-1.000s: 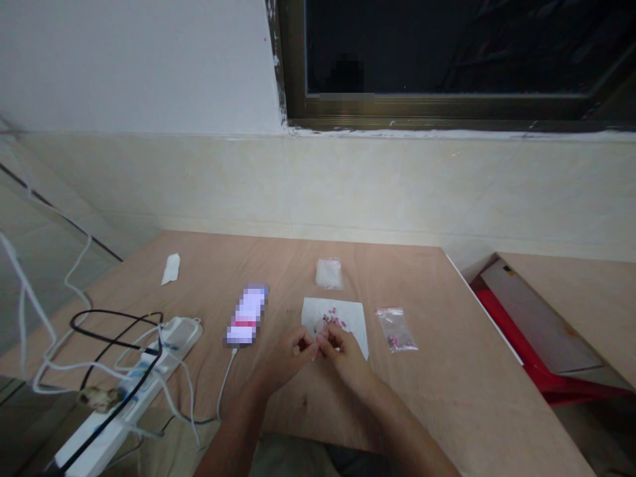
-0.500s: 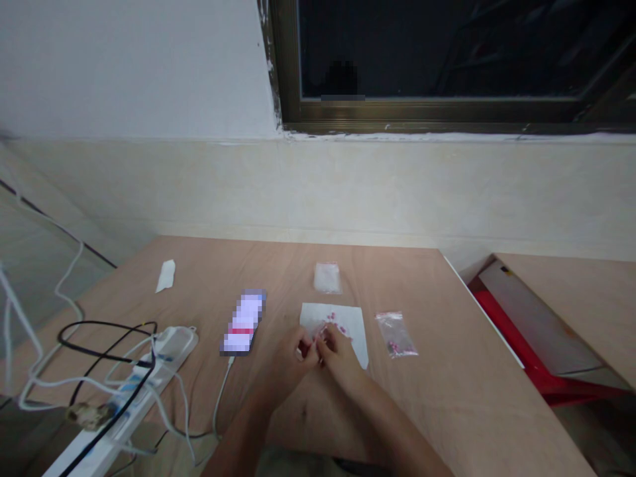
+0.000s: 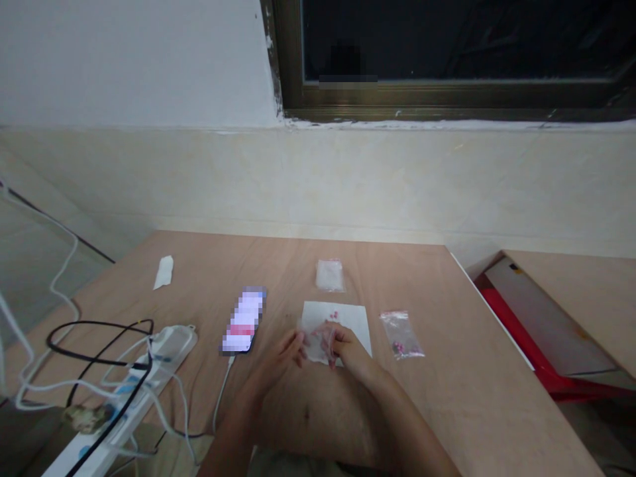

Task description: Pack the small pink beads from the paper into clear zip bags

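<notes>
Right fingers point(image 3: 342, 331) on clear plastic point(image 3: 326, 342), above white paper point(image 3: 313, 311).

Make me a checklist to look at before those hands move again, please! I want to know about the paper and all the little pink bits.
1. White paper lying on the table: ok.
2. Pink bits showing on the paper: ok, a few show beyond the right hand.
3. All the pink bits in one place: not ok, some are in the clear bag to the paper's right.
4. Phone apart from the left hand: ok, there is bare table between them.
5. What the fingers hold: cannot tell, something see-through shows there, but it is blurry.
6. Bag's seal shut: cannot tell, too small.
</notes>
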`<state>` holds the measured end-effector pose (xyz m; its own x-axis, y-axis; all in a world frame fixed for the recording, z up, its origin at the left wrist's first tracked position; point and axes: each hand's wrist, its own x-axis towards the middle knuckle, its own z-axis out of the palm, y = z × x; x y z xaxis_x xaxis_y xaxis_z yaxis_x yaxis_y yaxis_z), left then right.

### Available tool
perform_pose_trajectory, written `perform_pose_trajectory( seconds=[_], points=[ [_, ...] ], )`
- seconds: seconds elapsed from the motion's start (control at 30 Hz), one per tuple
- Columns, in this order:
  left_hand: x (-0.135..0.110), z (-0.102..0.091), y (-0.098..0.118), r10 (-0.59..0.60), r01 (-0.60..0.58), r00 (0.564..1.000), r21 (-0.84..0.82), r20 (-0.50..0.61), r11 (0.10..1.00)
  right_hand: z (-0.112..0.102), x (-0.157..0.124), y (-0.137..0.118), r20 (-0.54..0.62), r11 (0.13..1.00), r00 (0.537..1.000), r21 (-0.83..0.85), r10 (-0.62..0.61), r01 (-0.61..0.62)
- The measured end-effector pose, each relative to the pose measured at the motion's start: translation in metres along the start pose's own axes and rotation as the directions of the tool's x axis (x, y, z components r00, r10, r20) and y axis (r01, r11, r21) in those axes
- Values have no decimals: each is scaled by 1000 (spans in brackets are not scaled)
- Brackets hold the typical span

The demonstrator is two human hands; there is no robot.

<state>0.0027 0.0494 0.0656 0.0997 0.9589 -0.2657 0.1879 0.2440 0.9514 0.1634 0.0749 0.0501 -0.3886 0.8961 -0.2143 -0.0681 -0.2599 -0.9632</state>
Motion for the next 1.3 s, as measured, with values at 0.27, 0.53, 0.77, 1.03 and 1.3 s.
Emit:
perform_pose_trajectory(
  seconds=[0.27, 0.53, 0.77, 1.03, 1.3],
  points=[
    [3, -4, -18, -44, 40, 991, -34, -126, 999, -2, -11, 26, -229, 999, 972, 21, 46, -42],
    [6, -8, -29, -85, 74, 984, -76, -159, 994, 0, -13, 42, -176, 993, 977, 15, 119, -118],
    [2, -12, -19, -149, 121, 977, -179, -155, 976, -9, -8, 52, -182, 995, 979, -16, 95, -100],
    [7, -14, -17, -106, 95, 985, -86, -137, 992, -12, -7, 59, -157, 995, 983, 51, 92, -85],
    [17, -7, -21, -19, 9, 993, -87, -121, 996, -13, -6, 58, -168, 989, 980, 119, 108, -88]
  ],
)
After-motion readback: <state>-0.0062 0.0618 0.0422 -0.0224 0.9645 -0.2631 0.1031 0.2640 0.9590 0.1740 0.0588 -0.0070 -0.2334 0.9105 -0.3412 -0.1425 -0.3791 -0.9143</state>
